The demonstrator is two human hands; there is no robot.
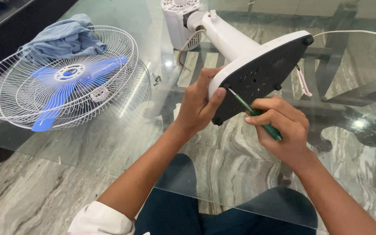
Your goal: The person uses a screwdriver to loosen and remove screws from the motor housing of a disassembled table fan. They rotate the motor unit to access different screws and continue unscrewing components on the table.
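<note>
- Left hand (199, 104): fingers grasping the rim of the fan base (262, 69), smooth white plastic with a dark perforated underside, tilted above the glass counter (109, 143).
- Right hand (281, 128): fingers clenched on a green screwdriver (257, 116), tip against the underside.
- Wire grille (62, 78) with blue blades lies left.

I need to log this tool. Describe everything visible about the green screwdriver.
The screwdriver has a slim green shaft and a darker green handle, plastic by its look. It slants up-left, its tip against the dark perforated underside of the fan base. The right hand grips the handle, hiding most of it; the left hand holds the base's rim.
</note>
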